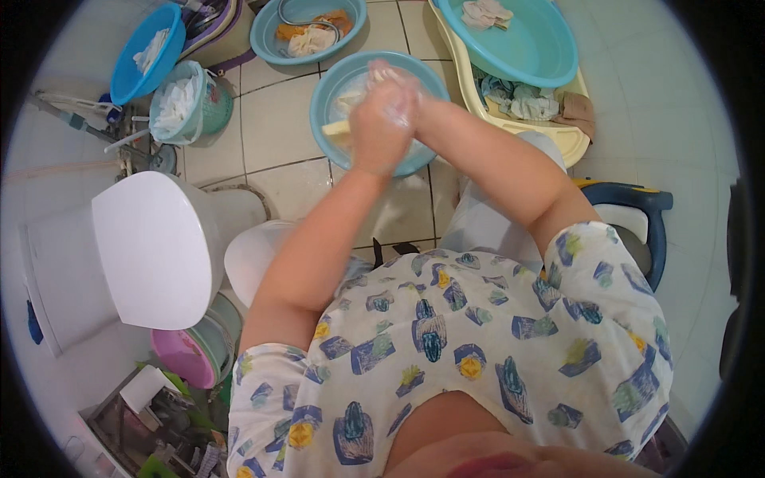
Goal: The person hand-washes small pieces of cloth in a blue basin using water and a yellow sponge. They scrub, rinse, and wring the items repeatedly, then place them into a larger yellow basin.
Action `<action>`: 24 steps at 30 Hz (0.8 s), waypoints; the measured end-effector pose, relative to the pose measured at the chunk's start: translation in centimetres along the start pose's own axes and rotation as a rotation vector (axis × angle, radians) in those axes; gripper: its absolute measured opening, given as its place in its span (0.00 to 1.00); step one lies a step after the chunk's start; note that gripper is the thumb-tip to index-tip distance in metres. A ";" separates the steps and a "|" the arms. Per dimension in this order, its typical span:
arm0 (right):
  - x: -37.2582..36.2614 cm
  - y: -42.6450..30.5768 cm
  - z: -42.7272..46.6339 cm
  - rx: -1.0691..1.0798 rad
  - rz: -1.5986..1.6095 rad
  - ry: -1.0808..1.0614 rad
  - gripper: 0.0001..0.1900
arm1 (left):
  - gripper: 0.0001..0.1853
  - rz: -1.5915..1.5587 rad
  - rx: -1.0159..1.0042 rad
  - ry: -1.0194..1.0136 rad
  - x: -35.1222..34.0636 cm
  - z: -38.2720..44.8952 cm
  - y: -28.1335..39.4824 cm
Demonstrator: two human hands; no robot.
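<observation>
Both hands are together over a blue plastic basin point(319, 134) on the tiled floor, blurred by motion. My left hand point(382, 110) is curled, with white lather on its back. My right hand point(401, 83) presses against it from the far right side. A bit of pale wet cloth point(379, 74) shows between the fingers, though the blur hides most of it. Beneath them the basin holds cloudy, sudsy water and more pale cloth point(349, 101). A pale yellow piece point(336, 129), whether soap or cloth I cannot tell, rests at the basin's left inner side.
Ahead stands another blue basin point(263, 39) with orange and cream cloths and a grey hose. At right, a turquoise basin point(538, 54) sits on a cream tub point(574, 143) holding clothes. A bucket of white cloths point(218, 113) and a white toilet point(158, 251) flank my left.
</observation>
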State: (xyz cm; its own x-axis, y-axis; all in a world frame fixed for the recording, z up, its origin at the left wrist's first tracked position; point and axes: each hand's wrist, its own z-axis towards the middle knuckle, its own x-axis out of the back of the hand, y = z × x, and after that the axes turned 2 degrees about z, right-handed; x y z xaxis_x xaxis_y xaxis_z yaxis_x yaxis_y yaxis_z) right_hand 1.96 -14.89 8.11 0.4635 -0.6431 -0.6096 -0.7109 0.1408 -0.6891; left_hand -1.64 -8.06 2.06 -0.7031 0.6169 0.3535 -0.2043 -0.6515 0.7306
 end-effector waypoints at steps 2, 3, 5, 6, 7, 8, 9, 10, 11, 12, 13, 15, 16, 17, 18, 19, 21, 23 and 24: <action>3.5 3.0 3.9 -0.038 0.230 -0.144 0.12 | 0.06 -0.204 0.454 0.017 0.2 1.6 -1.5; 4.9 3.8 5.8 -0.072 0.337 -0.232 0.10 | 0.05 -0.292 0.688 0.040 0.2 2.2 -2.5; 7.0 4.7 7.8 -0.054 0.269 -0.166 0.10 | 0.06 -0.120 0.351 0.026 0.0 1.1 -2.9; 7.2 4.5 8.2 -0.040 0.227 -0.142 0.10 | 0.06 -0.034 0.173 0.026 -0.2 0.8 -3.2; 7.5 4.7 8.0 -0.016 0.165 -0.144 0.10 | 0.08 0.021 0.132 0.055 -0.5 0.3 -3.6; 7.9 4.8 7.7 0.008 0.103 -0.146 0.11 | 0.09 0.075 0.091 0.084 -1.0 -0.4 -4.0; 8.3 4.6 7.5 0.034 0.038 -0.145 0.11 | 0.11 0.126 0.050 0.113 -1.4 -0.6 -4.2; 8.3 4.6 7.1 -0.085 0.174 -0.377 0.14 | 0.13 0.011 0.221 0.111 -0.4 0.5 -5.0; 8.3 4.6 6.8 -0.204 0.311 -0.606 0.16 | 0.15 -0.106 0.392 0.108 1.5 2.5 -6.6; 8.2 3.9 6.9 -0.224 0.312 -0.619 0.18 | 0.17 -0.224 0.567 0.103 2.7 3.4 -7.3; 7.8 3.2 6.9 -0.246 0.316 -0.633 0.20 | 0.18 -0.305 0.594 0.107 3.0 4.2 -7.2; 7.0 -0.6 8.1 -0.084 0.067 -0.230 0.22 | 0.20 -0.459 0.655 0.105 3.6 4.9 -6.7; 6.6 -2.1 7.8 -0.081 -0.028 -0.224 0.23 | 0.20 -0.438 0.771 -0.060 4.3 5.3 -5.5; 6.5 -4.0 7.3 -0.072 -0.126 -0.217 0.24 | 0.21 -0.416 0.878 -0.229 5.2 6.0 -3.6; 6.1 -5.2 6.7 -0.066 -0.220 -0.212 0.25 | 0.22 -0.385 0.984 -0.398 5.8 6.4 -2.6; 5.6 -5.9 6.3 -0.035 -0.299 -0.215 0.25 | 0.22 -0.487 0.939 -0.342 5.8 6.2 -2.6; 4.8 -6.6 5.7 0.026 -0.462 -0.219 0.25 | 0.24 -0.694 0.840 -0.224 5.3 5.7 -2.9; 5.2 -6.1 5.7 -0.008 -0.657 -0.251 0.29 | 0.27 -0.768 0.789 -0.207 5.5 5.5 -3.4; 6.0 -6.0 5.8 -0.017 -0.740 -0.314 0.30 | 0.28 -0.809 0.760 -0.199 5.6 5.5 -3.6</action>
State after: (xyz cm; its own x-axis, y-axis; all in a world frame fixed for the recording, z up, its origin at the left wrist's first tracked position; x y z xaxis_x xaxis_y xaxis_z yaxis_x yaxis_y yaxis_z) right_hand 12.08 -15.20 6.26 0.9429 -0.3230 -0.0807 -0.1680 -0.2523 -0.9530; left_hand -1.04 0.19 4.63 -0.4168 0.8397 -0.3480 -0.0351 0.3676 0.9293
